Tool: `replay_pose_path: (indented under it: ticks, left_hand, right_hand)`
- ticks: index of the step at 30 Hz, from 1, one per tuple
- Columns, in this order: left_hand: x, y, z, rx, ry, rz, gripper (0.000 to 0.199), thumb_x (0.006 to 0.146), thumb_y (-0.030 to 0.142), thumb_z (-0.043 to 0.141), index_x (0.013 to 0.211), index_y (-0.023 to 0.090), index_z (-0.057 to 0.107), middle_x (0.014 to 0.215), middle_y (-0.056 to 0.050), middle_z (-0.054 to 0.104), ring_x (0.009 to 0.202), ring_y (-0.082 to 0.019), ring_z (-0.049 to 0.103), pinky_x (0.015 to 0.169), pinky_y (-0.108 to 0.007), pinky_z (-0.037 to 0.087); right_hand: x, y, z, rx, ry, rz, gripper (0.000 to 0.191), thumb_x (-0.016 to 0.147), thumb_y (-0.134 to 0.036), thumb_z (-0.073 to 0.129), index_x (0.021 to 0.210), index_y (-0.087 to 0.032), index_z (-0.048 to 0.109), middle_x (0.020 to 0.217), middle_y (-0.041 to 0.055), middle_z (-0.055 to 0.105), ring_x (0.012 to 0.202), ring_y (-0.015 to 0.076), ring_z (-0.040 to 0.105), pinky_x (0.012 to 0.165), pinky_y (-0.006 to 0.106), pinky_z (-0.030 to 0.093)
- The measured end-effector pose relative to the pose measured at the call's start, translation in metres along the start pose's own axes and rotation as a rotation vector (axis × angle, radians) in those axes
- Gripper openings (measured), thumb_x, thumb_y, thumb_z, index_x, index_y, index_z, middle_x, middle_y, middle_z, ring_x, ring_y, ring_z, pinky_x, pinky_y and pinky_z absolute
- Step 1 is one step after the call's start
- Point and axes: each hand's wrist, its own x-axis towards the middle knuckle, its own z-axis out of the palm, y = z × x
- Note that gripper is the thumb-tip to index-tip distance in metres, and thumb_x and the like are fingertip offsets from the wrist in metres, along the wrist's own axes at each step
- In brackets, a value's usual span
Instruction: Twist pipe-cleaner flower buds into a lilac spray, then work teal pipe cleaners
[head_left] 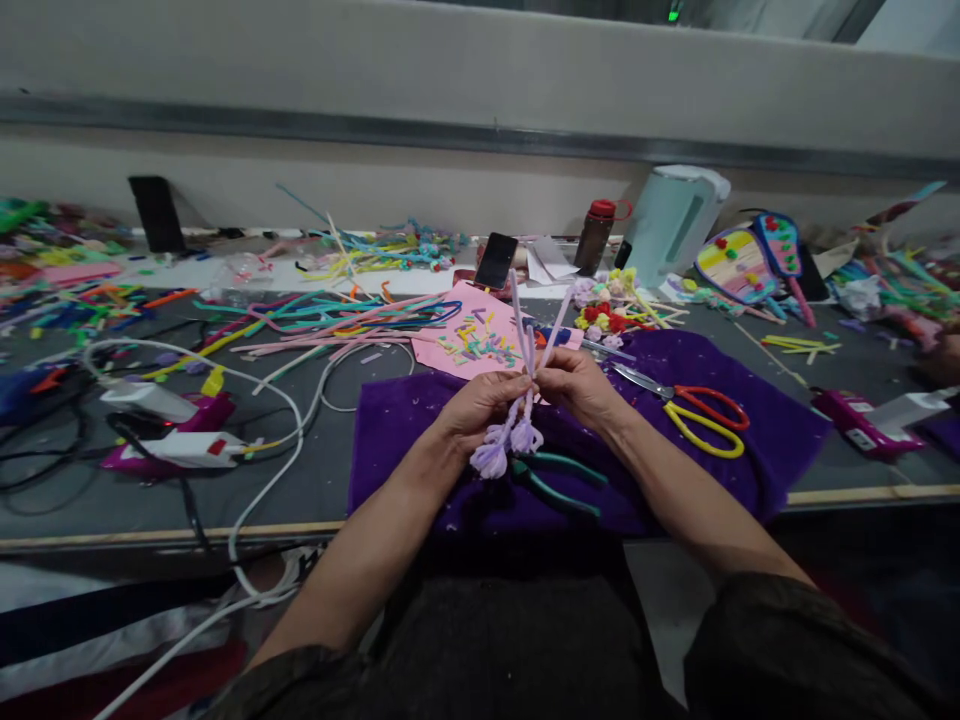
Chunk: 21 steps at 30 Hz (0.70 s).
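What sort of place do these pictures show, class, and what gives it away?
Probably a craft workbench: bundles of fuzzy coloured stems, scissors on a purple cloth, and lilac flowers held between the left hand and right hand.

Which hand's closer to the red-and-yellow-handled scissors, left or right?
Right. The right hand is just left of the scissors, near the blade tips. The left hand is farther left, beyond the right hand. Both hold lilac stems.

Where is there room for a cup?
Bare tabletop shows between the white cable and purple cloth; the cloth's right end, beyond the scissors, is mostly bare. Past the left hand, stems and a pink sheet crowd the tabletop.
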Motion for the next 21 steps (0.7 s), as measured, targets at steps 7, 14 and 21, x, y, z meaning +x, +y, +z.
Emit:
replay_pose_path:
  ticks: [7,14,21]
  left_hand:
    - [-0.002,0.003,0.003,0.131,0.150,0.098,0.021,0.062,0.028,0.069,0.067,0.010,0.058,0.050,0.002,0.052,0.039,-0.004,0.042,0.040,-0.017,0.027]
    - [-0.004,0.004,0.006,0.318,0.279,0.275,0.019,0.056,0.022,0.072,0.065,0.012,0.058,0.053,0.004,0.052,0.044,-0.004,0.041,0.046,-0.017,0.030]
    - [-0.006,0.004,0.005,0.673,0.439,0.441,0.022,0.060,0.033,0.066,0.070,0.013,0.063,0.059,0.000,0.058,0.050,-0.008,0.047,0.050,-0.021,0.034]
  right_hand:
    - [0.002,-0.001,0.003,0.007,0.043,-0.021,0.015,0.060,-0.023,0.066,0.070,-0.014,0.060,0.049,-0.0053,0.049,0.037,0.0031,0.030,0.037,0.019,0.017]
    - [0.003,0.000,0.008,-0.007,0.114,-0.009,0.016,0.061,-0.025,0.066,0.066,-0.013,0.056,0.041,-0.0083,0.038,0.035,0.0028,0.025,0.037,0.019,0.014]
    - [0.001,-0.002,0.012,-0.018,0.136,-0.028,0.015,0.062,-0.024,0.065,0.064,-0.013,0.055,0.042,-0.0072,0.040,0.036,0.0029,0.028,0.037,0.019,0.016]
